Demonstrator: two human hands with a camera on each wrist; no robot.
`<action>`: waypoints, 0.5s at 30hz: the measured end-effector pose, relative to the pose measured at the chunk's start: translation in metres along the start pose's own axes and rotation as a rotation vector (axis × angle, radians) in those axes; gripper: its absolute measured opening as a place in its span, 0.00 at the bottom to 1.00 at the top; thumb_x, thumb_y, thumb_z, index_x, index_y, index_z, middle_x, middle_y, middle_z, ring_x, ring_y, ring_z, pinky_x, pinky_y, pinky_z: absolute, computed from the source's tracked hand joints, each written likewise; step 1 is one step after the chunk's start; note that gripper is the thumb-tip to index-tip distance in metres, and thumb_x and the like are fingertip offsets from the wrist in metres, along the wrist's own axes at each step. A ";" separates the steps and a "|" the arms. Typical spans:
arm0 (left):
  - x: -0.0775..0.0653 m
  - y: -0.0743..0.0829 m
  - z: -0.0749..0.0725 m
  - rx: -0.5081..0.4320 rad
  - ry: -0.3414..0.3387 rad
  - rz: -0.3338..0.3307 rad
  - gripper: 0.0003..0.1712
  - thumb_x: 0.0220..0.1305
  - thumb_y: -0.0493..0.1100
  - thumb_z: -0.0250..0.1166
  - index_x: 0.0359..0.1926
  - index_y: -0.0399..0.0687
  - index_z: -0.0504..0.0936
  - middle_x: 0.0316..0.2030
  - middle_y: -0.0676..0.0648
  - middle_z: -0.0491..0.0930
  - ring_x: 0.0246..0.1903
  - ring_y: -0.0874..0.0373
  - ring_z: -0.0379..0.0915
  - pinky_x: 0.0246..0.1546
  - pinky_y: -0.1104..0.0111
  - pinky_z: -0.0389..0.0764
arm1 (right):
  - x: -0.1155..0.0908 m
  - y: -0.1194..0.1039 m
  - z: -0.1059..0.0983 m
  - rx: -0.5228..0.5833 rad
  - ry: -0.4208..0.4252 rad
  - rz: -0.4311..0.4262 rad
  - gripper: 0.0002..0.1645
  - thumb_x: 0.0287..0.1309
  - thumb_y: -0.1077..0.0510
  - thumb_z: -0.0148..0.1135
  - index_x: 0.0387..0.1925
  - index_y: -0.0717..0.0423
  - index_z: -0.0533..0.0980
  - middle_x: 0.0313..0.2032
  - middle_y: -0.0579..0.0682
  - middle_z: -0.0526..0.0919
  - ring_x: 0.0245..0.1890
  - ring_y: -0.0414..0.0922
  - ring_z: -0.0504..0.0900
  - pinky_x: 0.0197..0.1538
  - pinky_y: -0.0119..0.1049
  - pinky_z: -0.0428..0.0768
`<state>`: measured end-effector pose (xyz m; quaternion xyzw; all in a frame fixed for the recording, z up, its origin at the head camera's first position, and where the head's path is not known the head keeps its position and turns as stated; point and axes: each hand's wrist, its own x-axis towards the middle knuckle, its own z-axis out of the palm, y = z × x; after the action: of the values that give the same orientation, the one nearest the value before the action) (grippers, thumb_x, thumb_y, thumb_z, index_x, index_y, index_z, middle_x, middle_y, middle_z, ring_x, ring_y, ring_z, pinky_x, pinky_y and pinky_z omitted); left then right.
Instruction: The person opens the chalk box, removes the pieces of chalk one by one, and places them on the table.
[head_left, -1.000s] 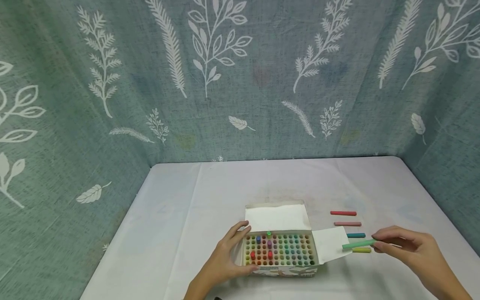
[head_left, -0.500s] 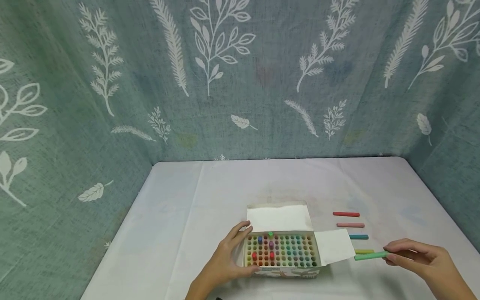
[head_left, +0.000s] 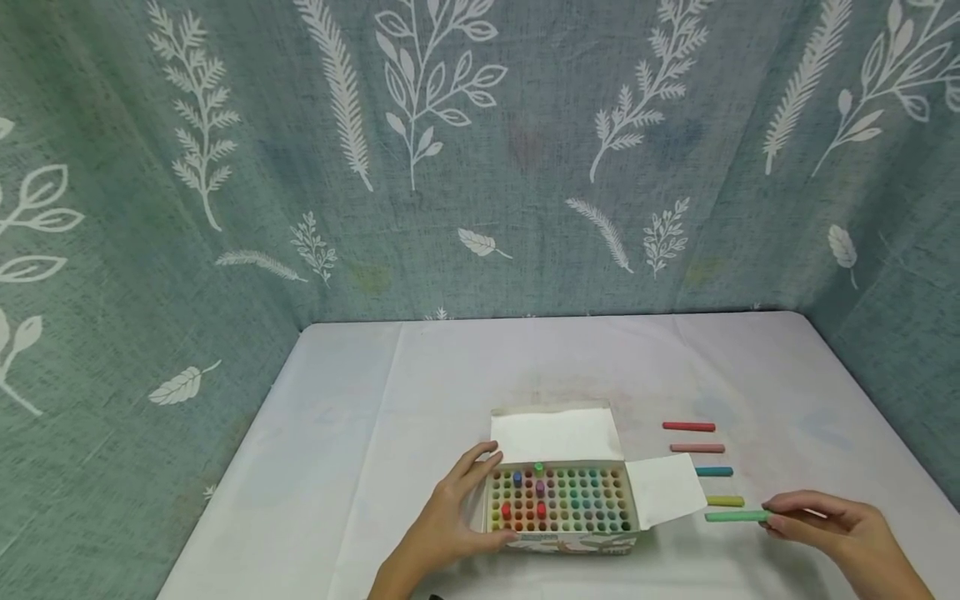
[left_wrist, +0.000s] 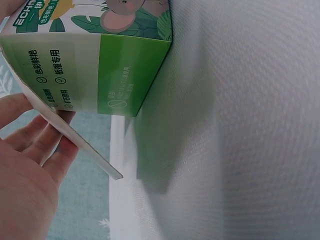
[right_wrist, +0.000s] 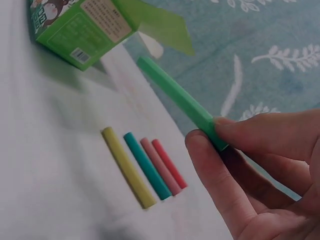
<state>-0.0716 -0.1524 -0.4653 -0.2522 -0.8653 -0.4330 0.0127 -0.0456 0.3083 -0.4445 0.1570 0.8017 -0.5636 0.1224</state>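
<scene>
My right hand [head_left: 832,529] pinches a light green chalk stick [right_wrist: 175,95] by one end, between thumb and fingertips. In the head view that stick lies parallel to the yellow chalk stick [head_left: 725,501], just on its near side. Beyond it are a teal chalk stick [head_left: 715,472], a pink one [head_left: 697,448] and a red one [head_left: 688,427], in a row on the table. My left hand [head_left: 450,508] holds the left side of the open chalk box [head_left: 577,543], thumb at the front and fingers toward the back corner. Several coloured chalk ends stand up from its holes.
The box's lid [head_left: 555,433] stands open at the back, and a white side flap [head_left: 666,490] juts right, partly over the teal and yellow sticks. A white cloth covers the table [head_left: 420,375]. Grey-green leaf-patterned curtains [head_left: 525,167] enclose the back and sides.
The right hand has carried the green chalk stick from over the side flap to the right and nearer, past the yellow stick. The left hand stays on the box.
</scene>
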 end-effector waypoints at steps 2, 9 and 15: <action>0.000 0.000 0.000 0.001 0.001 0.001 0.51 0.47 0.61 0.73 0.69 0.48 0.64 0.69 0.50 0.57 0.66 0.48 0.57 0.55 0.48 0.71 | 0.002 0.002 0.000 -0.001 -0.006 0.045 0.25 0.50 0.54 0.71 0.46 0.68 0.79 0.39 0.48 0.84 0.36 0.46 0.85 0.41 0.37 0.82; -0.001 0.001 0.000 -0.005 0.001 -0.006 0.51 0.47 0.61 0.73 0.69 0.48 0.64 0.69 0.50 0.56 0.66 0.48 0.57 0.55 0.48 0.71 | 0.010 0.010 0.005 -0.031 -0.019 0.105 0.25 0.51 0.52 0.70 0.46 0.66 0.80 0.39 0.50 0.84 0.36 0.46 0.85 0.41 0.37 0.82; -0.001 0.001 0.000 -0.012 0.001 -0.014 0.51 0.47 0.62 0.73 0.69 0.50 0.63 0.69 0.51 0.56 0.66 0.49 0.57 0.56 0.49 0.71 | 0.015 0.015 0.010 -0.072 -0.022 0.109 0.28 0.49 0.48 0.71 0.46 0.64 0.81 0.39 0.50 0.84 0.35 0.45 0.84 0.39 0.35 0.80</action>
<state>-0.0701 -0.1528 -0.4650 -0.2462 -0.8643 -0.4384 0.0085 -0.0531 0.3051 -0.4660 0.1898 0.8103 -0.5286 0.1672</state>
